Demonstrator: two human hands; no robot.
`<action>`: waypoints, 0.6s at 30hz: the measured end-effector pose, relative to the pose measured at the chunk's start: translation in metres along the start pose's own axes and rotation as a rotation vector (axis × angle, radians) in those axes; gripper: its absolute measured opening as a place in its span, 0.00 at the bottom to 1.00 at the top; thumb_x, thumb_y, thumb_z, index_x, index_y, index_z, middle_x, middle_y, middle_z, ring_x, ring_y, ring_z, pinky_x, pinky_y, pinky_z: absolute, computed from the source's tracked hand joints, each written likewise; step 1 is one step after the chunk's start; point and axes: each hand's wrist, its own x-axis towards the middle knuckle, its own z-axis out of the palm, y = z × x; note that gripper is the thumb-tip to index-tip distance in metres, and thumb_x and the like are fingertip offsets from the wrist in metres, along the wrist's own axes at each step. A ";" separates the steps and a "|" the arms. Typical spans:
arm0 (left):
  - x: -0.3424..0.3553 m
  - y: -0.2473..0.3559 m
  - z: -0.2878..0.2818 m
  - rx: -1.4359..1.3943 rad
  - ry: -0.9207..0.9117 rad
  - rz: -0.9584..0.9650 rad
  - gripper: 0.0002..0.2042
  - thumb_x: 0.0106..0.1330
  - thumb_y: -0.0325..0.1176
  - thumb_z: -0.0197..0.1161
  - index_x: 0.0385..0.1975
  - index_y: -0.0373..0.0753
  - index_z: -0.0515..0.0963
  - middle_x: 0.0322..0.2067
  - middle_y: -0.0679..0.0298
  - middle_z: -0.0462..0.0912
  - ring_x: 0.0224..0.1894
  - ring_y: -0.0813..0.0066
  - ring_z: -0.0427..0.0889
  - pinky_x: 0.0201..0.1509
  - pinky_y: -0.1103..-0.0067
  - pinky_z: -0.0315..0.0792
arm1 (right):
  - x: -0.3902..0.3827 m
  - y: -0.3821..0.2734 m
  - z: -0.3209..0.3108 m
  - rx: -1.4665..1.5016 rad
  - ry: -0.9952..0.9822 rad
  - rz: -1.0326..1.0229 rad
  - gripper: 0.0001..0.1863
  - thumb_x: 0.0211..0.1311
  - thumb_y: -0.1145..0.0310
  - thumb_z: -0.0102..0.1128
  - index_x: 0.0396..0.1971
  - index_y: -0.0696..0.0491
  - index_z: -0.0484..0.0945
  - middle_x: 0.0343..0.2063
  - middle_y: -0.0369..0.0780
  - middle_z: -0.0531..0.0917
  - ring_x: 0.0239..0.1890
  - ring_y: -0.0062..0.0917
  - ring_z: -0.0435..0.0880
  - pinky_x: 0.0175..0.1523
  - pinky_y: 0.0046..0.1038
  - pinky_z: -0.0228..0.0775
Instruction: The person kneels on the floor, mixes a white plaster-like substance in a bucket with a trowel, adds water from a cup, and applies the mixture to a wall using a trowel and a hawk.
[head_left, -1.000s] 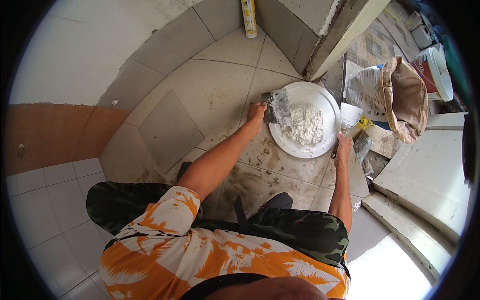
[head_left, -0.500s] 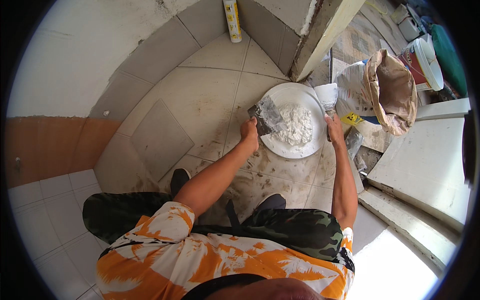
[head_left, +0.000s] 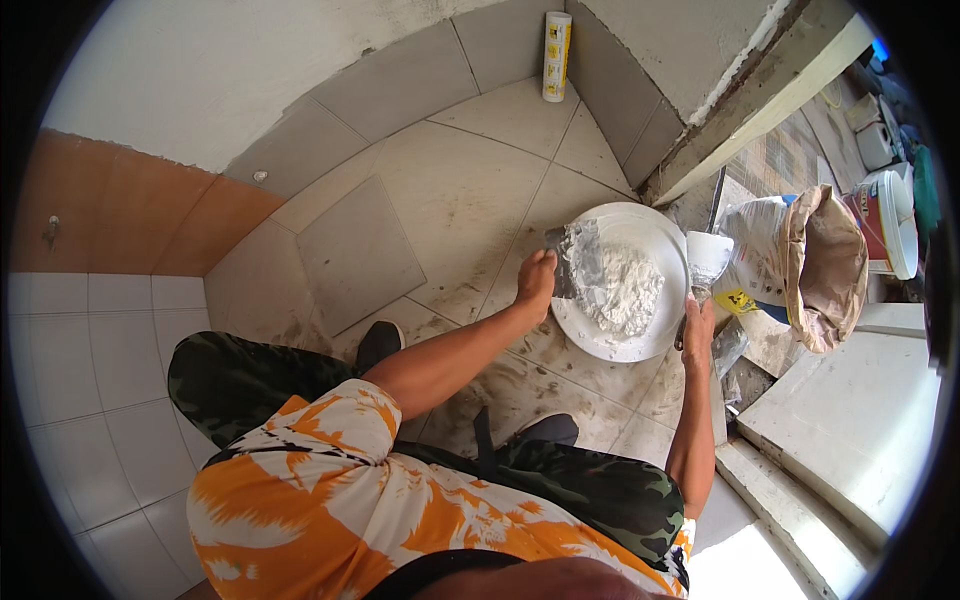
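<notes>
A round white dish [head_left: 640, 352] lies on the floor with a heap of wet white plaster [head_left: 632, 295] in it. My left hand [head_left: 537, 282] is closed on a wide scraper, its grey blade [head_left: 578, 262] smeared with white and held over the dish's left side, against or just above the heap. At the right rim, my right hand [head_left: 697, 328] grips the dark handle of a putty knife; its white-coated blade [head_left: 708, 254] points away from me, beside the dish. Whether that blade touches the rim, I cannot tell.
An open paper sack [head_left: 828, 262] stands close to the right of the dish, with a white and red bucket [head_left: 890, 225] behind it. A white cartridge tube [head_left: 556, 58] stands in the far corner. A loose square tile [head_left: 360, 255] lies left. A door frame post [head_left: 750, 110] rises beyond the dish.
The view has turned, so the whole scene sits lower and further right. The scraper's blade has changed its tilt at the heap's left side. Both hands keep their tools.
</notes>
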 end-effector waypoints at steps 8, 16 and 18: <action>-0.004 0.063 -0.094 0.057 0.081 -0.134 0.24 0.74 0.40 0.53 0.62 0.29 0.66 0.65 0.54 0.67 0.70 0.67 0.59 0.73 0.71 0.47 | -0.052 -0.066 0.077 0.205 -0.114 0.026 0.11 0.67 0.67 0.52 0.41 0.60 0.72 0.27 0.34 0.74 0.28 0.16 0.68 0.34 0.22 0.63; 0.024 0.119 -0.214 0.012 0.416 0.098 0.15 0.73 0.36 0.52 0.25 0.37 0.61 0.27 0.69 0.61 0.34 0.75 0.57 0.43 0.75 0.58 | -0.020 -0.136 0.217 0.096 -0.305 -0.036 0.13 0.64 0.64 0.55 0.32 0.60 0.70 0.27 0.39 0.74 0.29 0.22 0.70 0.35 0.27 0.65; 0.035 0.124 -0.257 0.043 0.497 0.123 0.14 0.72 0.36 0.52 0.26 0.36 0.63 0.28 0.68 0.63 0.35 0.75 0.59 0.44 0.74 0.59 | -0.028 -0.153 0.264 0.090 -0.391 -0.004 0.13 0.64 0.63 0.55 0.32 0.60 0.69 0.26 0.40 0.74 0.28 0.24 0.72 0.34 0.30 0.67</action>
